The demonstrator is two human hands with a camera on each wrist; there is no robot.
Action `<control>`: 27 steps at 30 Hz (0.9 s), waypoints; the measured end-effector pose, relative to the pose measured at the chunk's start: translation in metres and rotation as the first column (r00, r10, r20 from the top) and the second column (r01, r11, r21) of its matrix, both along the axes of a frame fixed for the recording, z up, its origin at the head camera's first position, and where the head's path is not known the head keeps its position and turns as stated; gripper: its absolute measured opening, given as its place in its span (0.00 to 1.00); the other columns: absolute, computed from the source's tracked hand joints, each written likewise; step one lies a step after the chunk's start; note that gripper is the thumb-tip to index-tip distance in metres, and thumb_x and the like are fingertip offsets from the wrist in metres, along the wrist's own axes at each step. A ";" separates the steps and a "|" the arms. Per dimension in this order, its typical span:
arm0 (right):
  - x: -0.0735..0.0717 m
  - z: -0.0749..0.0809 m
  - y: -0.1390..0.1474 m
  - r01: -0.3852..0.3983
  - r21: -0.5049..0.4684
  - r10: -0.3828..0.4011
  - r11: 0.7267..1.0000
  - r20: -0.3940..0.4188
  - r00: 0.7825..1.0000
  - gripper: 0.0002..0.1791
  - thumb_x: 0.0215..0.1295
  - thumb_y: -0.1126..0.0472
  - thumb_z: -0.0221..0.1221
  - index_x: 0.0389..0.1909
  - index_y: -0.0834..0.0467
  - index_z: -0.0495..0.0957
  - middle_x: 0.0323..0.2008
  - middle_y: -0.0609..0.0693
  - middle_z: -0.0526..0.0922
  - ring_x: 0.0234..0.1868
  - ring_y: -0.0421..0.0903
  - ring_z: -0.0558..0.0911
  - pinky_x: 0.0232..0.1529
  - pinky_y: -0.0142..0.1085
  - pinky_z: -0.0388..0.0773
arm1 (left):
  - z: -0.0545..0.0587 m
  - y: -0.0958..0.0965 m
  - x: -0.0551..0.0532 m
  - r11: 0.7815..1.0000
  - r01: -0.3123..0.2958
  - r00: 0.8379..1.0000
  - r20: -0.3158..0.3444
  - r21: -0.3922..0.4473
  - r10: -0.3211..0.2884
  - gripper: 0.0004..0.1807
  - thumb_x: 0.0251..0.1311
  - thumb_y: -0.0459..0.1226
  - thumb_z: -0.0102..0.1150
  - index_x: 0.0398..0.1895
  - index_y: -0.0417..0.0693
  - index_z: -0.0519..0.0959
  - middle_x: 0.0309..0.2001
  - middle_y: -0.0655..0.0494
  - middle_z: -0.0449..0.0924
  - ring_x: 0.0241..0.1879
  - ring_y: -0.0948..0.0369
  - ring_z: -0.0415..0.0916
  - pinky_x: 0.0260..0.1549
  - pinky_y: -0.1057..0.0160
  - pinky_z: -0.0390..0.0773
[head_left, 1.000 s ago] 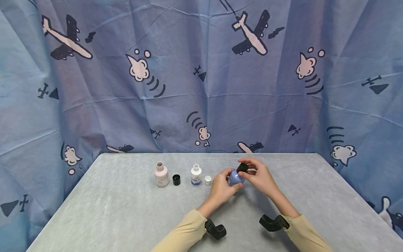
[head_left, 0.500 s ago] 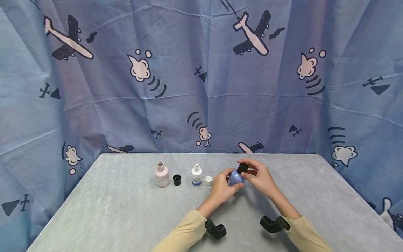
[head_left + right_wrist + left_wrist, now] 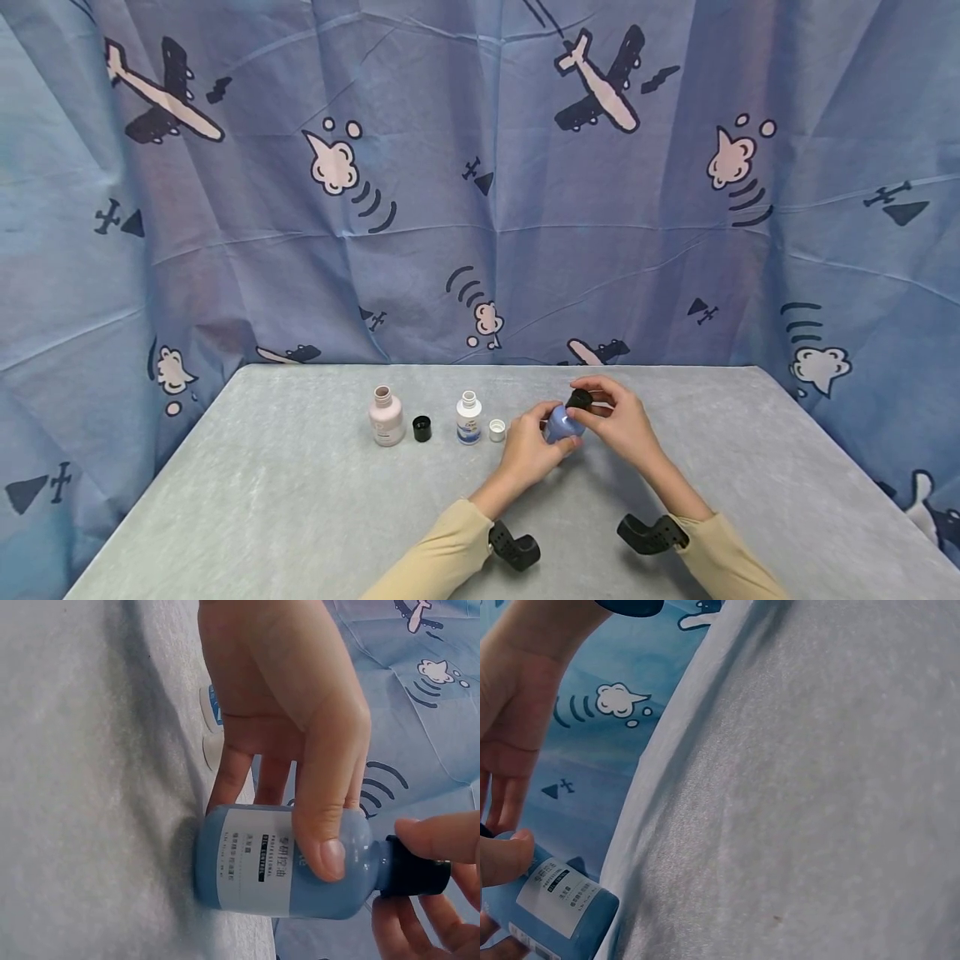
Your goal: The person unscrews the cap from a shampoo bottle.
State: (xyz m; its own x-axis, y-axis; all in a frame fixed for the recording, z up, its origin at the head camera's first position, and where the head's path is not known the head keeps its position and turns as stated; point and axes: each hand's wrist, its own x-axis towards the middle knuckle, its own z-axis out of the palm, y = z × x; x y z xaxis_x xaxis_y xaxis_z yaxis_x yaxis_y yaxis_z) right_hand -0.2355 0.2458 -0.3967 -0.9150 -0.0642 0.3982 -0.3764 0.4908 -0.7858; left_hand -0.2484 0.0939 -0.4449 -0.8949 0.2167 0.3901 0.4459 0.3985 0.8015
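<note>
My left hand [image 3: 527,450] grips a blue bottle [image 3: 562,425] around its body, the thumb lying across the front by the white label. At the bottle's neck, my right hand [image 3: 621,421] pinches a black cap [image 3: 578,399] between thumb and fingers. In the right wrist view the cap [image 3: 416,868] sits at the end of the neck; whether it is threaded on, I cannot tell. The left wrist view shows the lower part of the bottle [image 3: 559,900] and its label. The bottle leans slightly to the right in the head view.
Left of my hands, an uncapped pink bottle [image 3: 386,421] and an uncapped white bottle [image 3: 468,421] stand upright on the grey table [image 3: 300,500]. A black cap [image 3: 422,428] and a white cap [image 3: 497,430] lie beside them. A blue patterned curtain [image 3: 420,192] hangs behind.
The fingers of my right hand have shifted slightly around the black cap. My left hand keeps its hold on the blue bottle, and the other bottles and caps stay put.
</note>
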 end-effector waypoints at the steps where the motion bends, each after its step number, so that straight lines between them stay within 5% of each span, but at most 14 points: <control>1: 0.000 0.000 0.000 0.003 0.006 -0.003 1.000 0.000 1.000 0.20 0.55 0.66 0.68 0.50 0.64 0.78 0.48 0.60 0.80 0.46 0.40 0.80 0.46 0.29 0.81 | 0.000 0.000 0.000 1.000 0.000 1.000 -0.001 0.000 0.000 0.29 0.46 0.41 0.73 0.53 0.42 0.79 0.44 0.48 0.85 0.43 0.61 0.81 0.39 0.71 0.76; 5: 0.002 0.002 0.002 0.012 0.022 -0.012 1.000 -0.005 1.000 0.20 0.55 0.67 0.68 0.50 0.62 0.79 0.48 0.59 0.81 0.45 0.37 0.78 0.43 0.26 0.80 | -0.001 0.001 0.000 1.000 0.001 1.000 -0.001 0.000 -0.001 0.29 0.46 0.41 0.73 0.53 0.42 0.79 0.44 0.48 0.85 0.43 0.61 0.81 0.39 0.71 0.76; 17: 0.003 0.006 0.003 -0.005 0.022 0.005 1.000 -0.013 1.000 0.19 0.57 0.72 0.64 0.50 0.63 0.78 0.51 0.60 0.80 0.47 0.49 0.80 0.45 0.24 0.79 | -0.002 0.000 0.000 1.000 0.005 1.000 -0.016 0.017 -0.004 0.29 0.46 0.41 0.73 0.53 0.41 0.78 0.44 0.47 0.85 0.43 0.60 0.82 0.39 0.72 0.76; 27: 0.004 0.008 0.004 0.056 0.098 -0.051 0.994 -0.051 0.997 0.18 0.56 0.67 0.66 0.49 0.62 0.79 0.50 0.59 0.78 0.48 0.54 0.79 0.45 0.38 0.82 | -0.002 0.000 -0.001 0.999 -0.034 0.999 0.005 0.031 0.034 0.29 0.44 0.42 0.74 0.52 0.44 0.79 0.42 0.49 0.86 0.41 0.61 0.82 0.36 0.72 0.74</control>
State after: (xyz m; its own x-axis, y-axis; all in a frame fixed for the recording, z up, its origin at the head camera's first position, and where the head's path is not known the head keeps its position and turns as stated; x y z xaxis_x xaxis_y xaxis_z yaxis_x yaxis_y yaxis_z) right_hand -0.2319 0.2500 -0.3891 -0.8978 -0.0570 0.4366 -0.3842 0.5859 -0.7135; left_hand -0.2489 0.0940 -0.4466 -0.9032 0.1740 0.3924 0.4291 0.3882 0.8156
